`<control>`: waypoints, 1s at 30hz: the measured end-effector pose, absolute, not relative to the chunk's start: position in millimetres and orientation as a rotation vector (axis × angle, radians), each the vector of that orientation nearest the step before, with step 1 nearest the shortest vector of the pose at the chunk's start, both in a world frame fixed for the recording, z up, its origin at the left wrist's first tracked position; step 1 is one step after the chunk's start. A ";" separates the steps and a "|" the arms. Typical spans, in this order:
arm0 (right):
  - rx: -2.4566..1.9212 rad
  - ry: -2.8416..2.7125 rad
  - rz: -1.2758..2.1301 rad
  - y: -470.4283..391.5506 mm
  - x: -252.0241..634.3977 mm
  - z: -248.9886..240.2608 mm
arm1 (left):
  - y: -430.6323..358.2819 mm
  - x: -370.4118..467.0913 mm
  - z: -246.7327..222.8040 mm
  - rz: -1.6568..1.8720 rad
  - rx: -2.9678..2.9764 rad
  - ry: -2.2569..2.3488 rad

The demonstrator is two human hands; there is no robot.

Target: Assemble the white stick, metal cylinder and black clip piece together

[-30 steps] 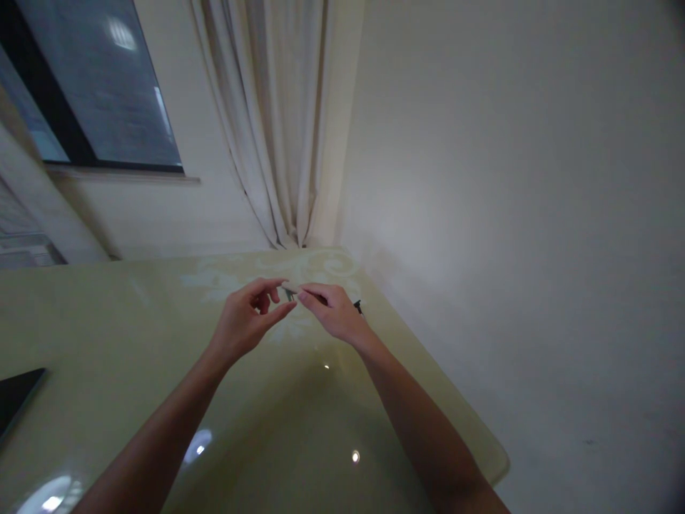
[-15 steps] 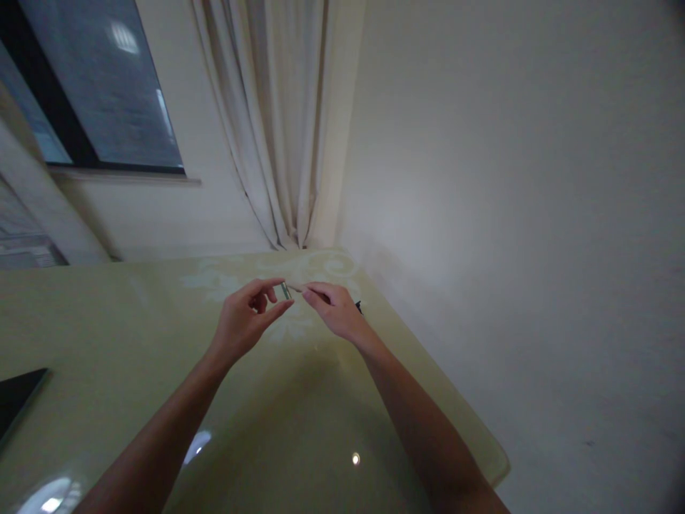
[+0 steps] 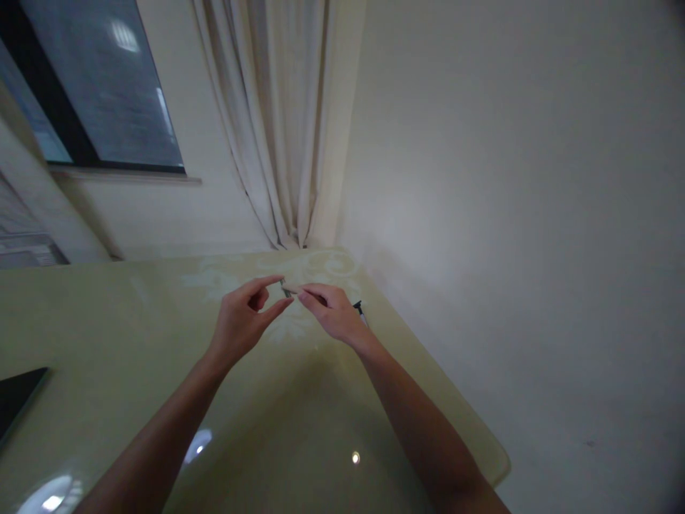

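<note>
My left hand [image 3: 247, 310] pinches a small shiny greenish cylinder [image 3: 287, 293] by its two ends, between thumb and forefinger. It looks like a battery, but its kind is too small to make out. Closed fingers of my right hand [image 3: 327, 305] grip a pale, thin strip of soft-looking material [image 3: 293, 288]. The strip's free end lies across the middle of the cylinder and hides part of it. Both hands are above the far right part of the glossy table [image 3: 133, 335].
Behind my right wrist lies a small dark object with a pale stem [image 3: 358, 307]. A black flat-edged object [image 3: 21, 396] rests at the table's left edge. A wall [image 3: 508, 214] borders the right side, and a curtain [image 3: 283, 143] hangs beyond the far edge.
My right hand has shifted slightly left, so the pale strip now overlaps the cylinder. More of the dark object behind my right wrist shows. My left hand has stayed nearly in place.
</note>
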State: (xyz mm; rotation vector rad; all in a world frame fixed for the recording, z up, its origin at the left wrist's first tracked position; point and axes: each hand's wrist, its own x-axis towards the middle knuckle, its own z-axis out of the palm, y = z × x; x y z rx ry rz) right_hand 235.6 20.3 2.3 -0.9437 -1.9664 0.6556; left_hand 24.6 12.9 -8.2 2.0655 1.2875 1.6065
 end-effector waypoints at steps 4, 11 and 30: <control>-0.970 -1.930 0.620 21.0 235.6 1.6 | 13.1 23.9 -9.0 1.591 2.091 1.353; -0.966 -1.893 0.640 20.1 237.5 2.2 | 10.5 21.3 -7.0 1.614 2.080 1.377; -0.987 -1.899 0.604 14.6 237.3 8.9 | 5.8 23.9 -2.8 1.627 2.088 1.350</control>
